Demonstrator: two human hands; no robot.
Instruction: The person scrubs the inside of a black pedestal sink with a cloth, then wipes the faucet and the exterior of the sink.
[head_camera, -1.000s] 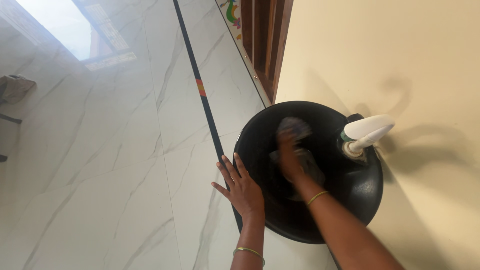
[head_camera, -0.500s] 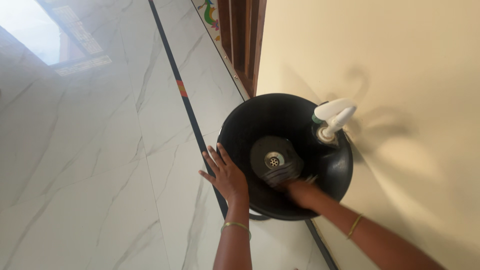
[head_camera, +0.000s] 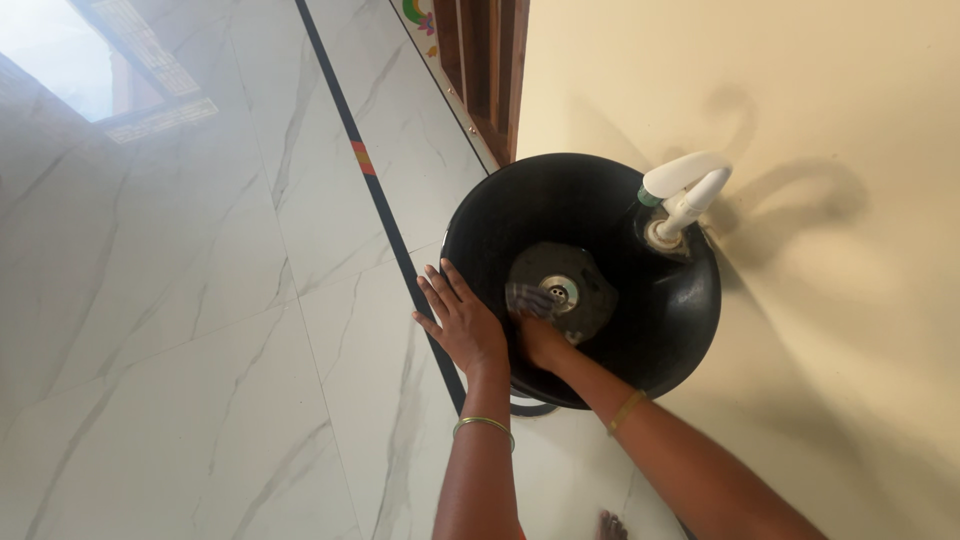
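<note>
A round black wash basin (head_camera: 680, 310) is fixed to a cream wall, with a metal drain (head_camera: 557, 293) at its bottom. My left hand (head_camera: 462, 325) lies flat with spread fingers on the basin's left rim. My right hand (head_camera: 540, 337) is inside the bowl at its near left side and grips a greyish scrub pad (head_camera: 527, 298), pressed on the basin just left of the drain. A white tap (head_camera: 685, 190) stands on the basin's right rim by the wall. Both wrists wear thin gold bangles.
The floor (head_camera: 200, 300) is glossy white marble tile with a dark stripe running under the basin. A brown wooden door frame (head_camera: 485, 70) stands beyond the basin. The cream wall (head_camera: 820, 300) fills the right side. A toe shows at the bottom edge.
My right hand with the scrub pad has moved from the bowl's far side to its near side, then left beside the drain. The left hand has stayed on the rim.
</note>
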